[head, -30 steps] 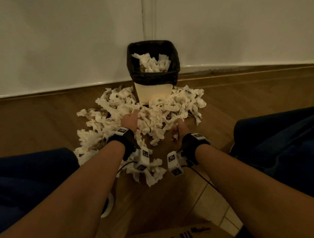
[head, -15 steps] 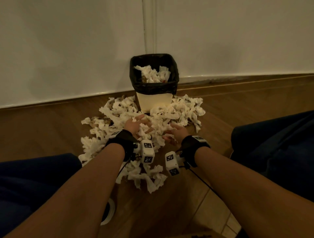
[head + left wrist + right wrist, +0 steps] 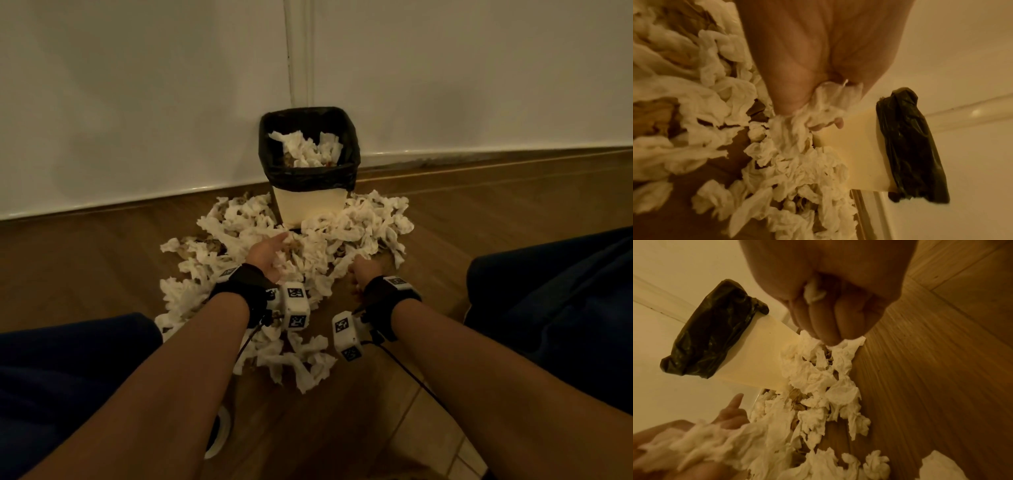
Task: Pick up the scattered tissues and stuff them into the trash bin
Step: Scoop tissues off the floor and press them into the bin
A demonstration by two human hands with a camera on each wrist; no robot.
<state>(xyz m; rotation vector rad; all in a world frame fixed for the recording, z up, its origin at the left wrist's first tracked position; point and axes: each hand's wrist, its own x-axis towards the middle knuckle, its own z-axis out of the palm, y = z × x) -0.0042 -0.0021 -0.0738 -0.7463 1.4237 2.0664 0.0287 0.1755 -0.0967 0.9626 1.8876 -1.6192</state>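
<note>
A cream trash bin [image 3: 310, 205] with a black liner [image 3: 308, 174] stands against the wall, with tissues [image 3: 308, 150] inside it. Crumpled white tissues [image 3: 239, 233] lie scattered on the wooden floor around its base. My left hand [image 3: 270, 255] grips a wad of tissues [image 3: 830, 100] just in front of the bin [image 3: 859, 146]. My right hand [image 3: 359, 274] is curled into a fist round tissues [image 3: 813, 290] at the right of the pile, near the bin [image 3: 760, 350].
The white wall [image 3: 137, 102] and its baseboard run behind the bin. Dark-clothed legs [image 3: 555, 291] flank the pile on both sides. A white roll-like object [image 3: 219, 431] lies on the floor under my left forearm. Bare wooden floor [image 3: 496, 212] stretches to the right.
Both hands have closed on tissues in the pile. The left hand has moved forward toward the bin's base. The head view has tilted up, so the bin sits lower in the picture.
</note>
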